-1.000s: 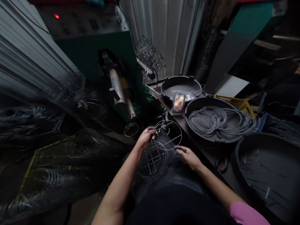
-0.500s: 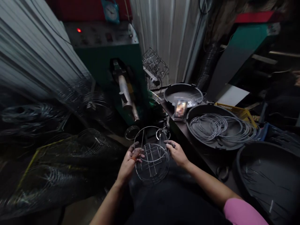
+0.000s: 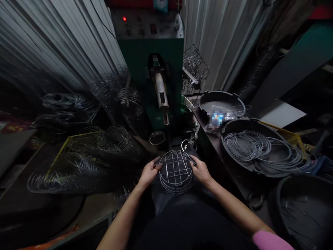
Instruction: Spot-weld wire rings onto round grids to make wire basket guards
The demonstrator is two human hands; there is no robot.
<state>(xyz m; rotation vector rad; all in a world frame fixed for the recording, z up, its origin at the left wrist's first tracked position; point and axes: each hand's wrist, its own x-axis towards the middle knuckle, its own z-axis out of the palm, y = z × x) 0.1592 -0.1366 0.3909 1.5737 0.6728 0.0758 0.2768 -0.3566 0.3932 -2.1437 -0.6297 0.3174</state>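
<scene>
A round wire rack (image 3: 176,173) lies level over my lap, its crossed wires facing up and stacked rings showing below its near edge. My left hand (image 3: 150,173) is closed on the left side of its rim, thumb on top. On the opposite side my right hand (image 3: 201,171) pinches the rim, with a dark band on one finger. Whether the rack is one piece or several stacked cannot be told. Just beyond it stands a green machine (image 3: 135,52) with a metal arm (image 3: 160,88) pointing down toward me.
At right, a dark round pan (image 3: 224,149) holds grey wire rings (image 3: 247,146); another pan (image 3: 221,93) stands behind. A dark tub (image 3: 279,187) with thin rods is nearer. Stacked wire rings (image 3: 114,139) fill the left. A horseshoe-shaped metal piece (image 3: 256,203) lies by the tub.
The single upper ring, held tilted above the gridded rack, is no longer raised. Both hands now hold the level rack by its sides. The view has swung left.
</scene>
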